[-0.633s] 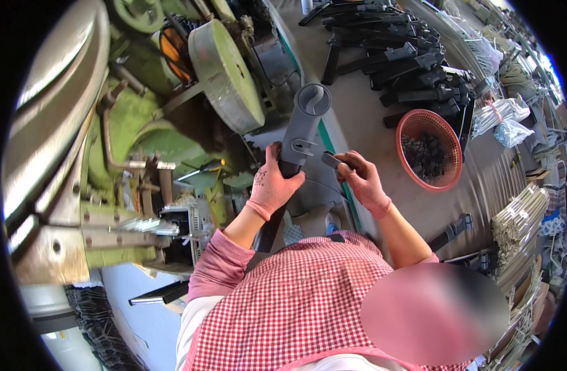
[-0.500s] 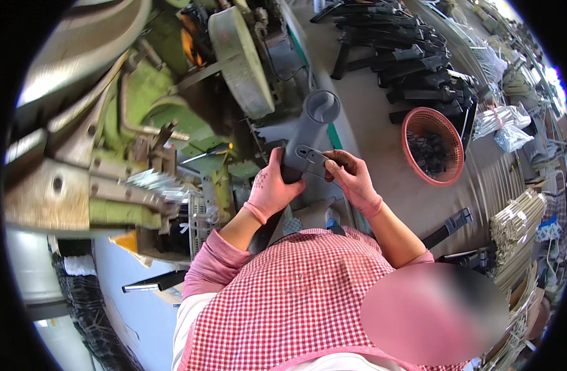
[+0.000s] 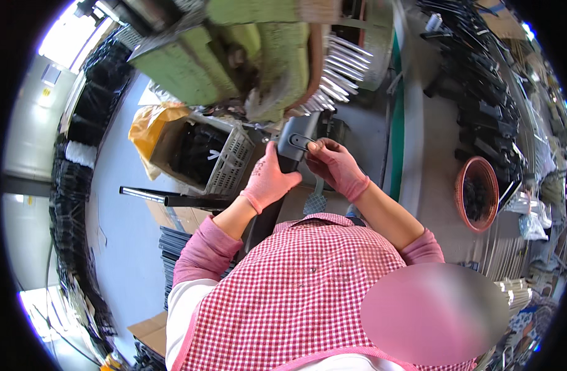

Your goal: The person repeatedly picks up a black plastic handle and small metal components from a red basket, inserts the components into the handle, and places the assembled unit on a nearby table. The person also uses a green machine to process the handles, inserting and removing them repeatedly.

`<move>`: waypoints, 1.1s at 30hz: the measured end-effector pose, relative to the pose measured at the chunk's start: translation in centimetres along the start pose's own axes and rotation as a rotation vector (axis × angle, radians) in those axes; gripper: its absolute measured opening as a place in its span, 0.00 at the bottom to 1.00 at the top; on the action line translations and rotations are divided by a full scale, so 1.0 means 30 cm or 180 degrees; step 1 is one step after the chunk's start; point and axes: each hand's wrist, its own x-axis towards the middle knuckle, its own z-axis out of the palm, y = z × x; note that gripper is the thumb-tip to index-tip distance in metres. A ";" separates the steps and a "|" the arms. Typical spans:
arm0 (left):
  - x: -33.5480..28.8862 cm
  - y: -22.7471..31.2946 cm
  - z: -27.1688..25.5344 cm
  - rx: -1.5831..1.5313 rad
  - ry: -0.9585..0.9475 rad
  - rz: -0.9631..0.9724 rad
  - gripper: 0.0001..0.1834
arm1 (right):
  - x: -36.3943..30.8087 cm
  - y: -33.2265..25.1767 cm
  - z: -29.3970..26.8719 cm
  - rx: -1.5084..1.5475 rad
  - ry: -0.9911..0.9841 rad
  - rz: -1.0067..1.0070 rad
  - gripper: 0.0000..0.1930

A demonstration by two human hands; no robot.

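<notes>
My left hand (image 3: 268,183), in a pink glove, is closed around a dark grey tube (image 3: 303,127) in front of my chest. A small oblong plate (image 3: 299,141) with holes lies on the tube's side. My right hand (image 3: 338,168), also gloved and with darkened fingertips, pinches at the plate's right end. Whatever is between its fingertips is too small to make out. The tube's far end is close to the metal rods by the machine, and its round opening does not show.
A light green machine (image 3: 274,59) rises just ahead, silver metal rods (image 3: 342,68) sticking out beside it. Left of my hands stands a grey crate (image 3: 231,159) with dark contents and a yellow bag (image 3: 146,133). To the right are a red basket (image 3: 460,185) and piled black parts (image 3: 484,111).
My view has swung left: the basket and black parts now sit farther right, and the crate shows fully. The tube's open end has gone from sight. Both hands remain at the tube.
</notes>
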 end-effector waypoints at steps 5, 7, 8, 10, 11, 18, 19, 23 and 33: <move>-0.009 -0.078 -0.133 0.0476 0.0599 0.0058 0.43 | 0.199 0.071 0.108 0.0102 -0.1354 -0.0358 0.06; 0.000 -0.093 -0.156 0.0705 0.0549 -0.0030 0.42 | 0.254 0.107 0.122 0.0205 -0.1368 -0.0288 0.06; 0.008 -0.097 -0.158 0.0828 0.0568 -0.0052 0.42 | 0.272 0.120 0.126 0.0306 -0.1456 -0.0291 0.09; 0.025 -0.098 -0.162 0.0993 0.0591 -0.0058 0.41 | 0.291 0.134 0.135 0.0374 -0.1456 -0.0372 0.10; 0.033 -0.097 -0.166 0.1030 0.0594 -0.0050 0.40 | 0.291 0.136 0.140 0.0325 -0.1364 -0.0359 0.08; 0.097 -0.155 -0.211 -0.0757 -0.0396 -0.0891 0.31 | 0.265 0.103 0.165 -0.0549 -0.0744 -0.0286 0.11; 0.098 -0.179 -0.201 -0.1128 -0.0519 -0.0988 0.28 | 0.272 0.106 0.163 -0.0736 -0.0457 -0.0218 0.12; 0.142 -0.270 -0.150 -0.1002 -0.0575 -0.0834 0.23 | 0.316 0.142 0.139 -0.1365 0.0102 -0.0276 0.11; 0.146 -0.268 -0.156 -0.0787 -0.0590 -0.0720 0.20 | 0.310 0.160 0.101 -0.0870 -0.0168 -0.0481 0.12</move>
